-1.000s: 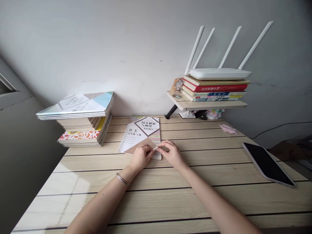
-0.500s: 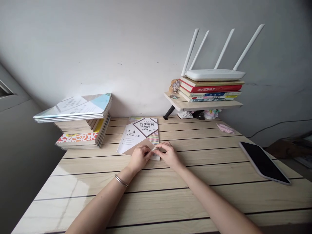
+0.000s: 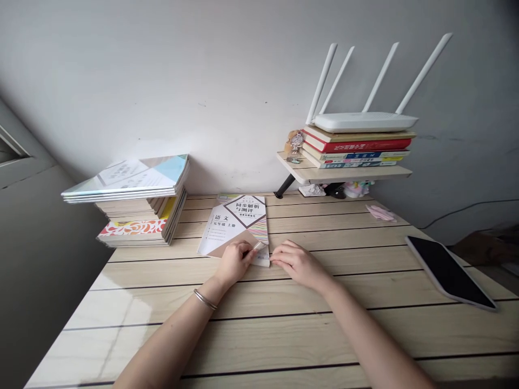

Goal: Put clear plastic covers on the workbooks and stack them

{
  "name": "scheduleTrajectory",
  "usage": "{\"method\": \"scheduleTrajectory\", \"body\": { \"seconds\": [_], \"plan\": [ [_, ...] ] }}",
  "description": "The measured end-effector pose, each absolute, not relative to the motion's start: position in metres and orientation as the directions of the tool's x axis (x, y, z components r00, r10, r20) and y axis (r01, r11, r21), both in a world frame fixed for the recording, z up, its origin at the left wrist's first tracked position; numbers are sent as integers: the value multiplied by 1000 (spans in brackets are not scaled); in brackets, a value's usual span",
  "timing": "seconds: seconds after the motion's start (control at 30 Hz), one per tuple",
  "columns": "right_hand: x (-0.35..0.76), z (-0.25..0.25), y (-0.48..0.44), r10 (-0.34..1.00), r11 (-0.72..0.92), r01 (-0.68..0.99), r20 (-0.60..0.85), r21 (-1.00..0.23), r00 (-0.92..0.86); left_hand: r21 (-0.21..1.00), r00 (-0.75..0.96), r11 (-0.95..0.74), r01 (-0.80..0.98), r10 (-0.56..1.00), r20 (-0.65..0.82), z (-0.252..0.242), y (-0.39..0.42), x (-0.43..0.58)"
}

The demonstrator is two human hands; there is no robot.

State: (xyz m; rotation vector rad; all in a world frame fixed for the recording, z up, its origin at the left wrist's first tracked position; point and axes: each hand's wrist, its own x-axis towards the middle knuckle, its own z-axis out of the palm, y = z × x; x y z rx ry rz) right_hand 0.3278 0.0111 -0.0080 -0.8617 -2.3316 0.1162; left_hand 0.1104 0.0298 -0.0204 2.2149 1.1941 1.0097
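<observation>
A paperback workbook [image 3: 227, 232] with a white, brown and striped cover lies on the wooden table. Its lower right corner is folded back, and a paler page shows underneath. My left hand [image 3: 235, 262], with a silver bangle at the wrist, rests over the bottom edge and pinches the turned-up corner of the cover. At the lower right corner, my right hand [image 3: 298, 263] has its thumb and bent fingers closed together on the workbook's edge. The exact grip of the right fingertips is partly hidden.
Stacked books [image 3: 138, 216] stand at the left. A white router [image 3: 365, 122] tops more books [image 3: 365, 146] on a small raised shelf [image 3: 348, 174] at the back right. A tablet [image 3: 450, 273] and a pink cloth [image 3: 380, 213] lie at the right.
My right hand has moved off the folded corner, rightward and slightly down to the workbook's corner edge. My left hand keeps its pinch. The whole view has shifted slightly.
</observation>
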Motion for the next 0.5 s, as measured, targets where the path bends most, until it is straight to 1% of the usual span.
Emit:
{"method": "scheduleTrajectory", "body": {
  "seconds": [0.07, 0.17, 0.37, 0.5],
  "plan": [
    [326, -11, 10, 600, 786, 568, 524, -246, -604, 659, 360, -535, 529, 845, 396, -20, 30, 111],
    [321, -14, 10, 609, 782, 572, 505, -249, -612, 657, 368, -533, 534, 846, 387, -20, 30, 111],
    [316, -13, 8, 678, 735, 574, 411, -361, -609, 638, 371, -545, 544, 838, 399, -22, 30, 111],
    [318, -11, 5, 711, 703, 571, 387, -423, -588, 633, 368, -551, 544, 835, 410, -23, 30, 111]
  ]
}}
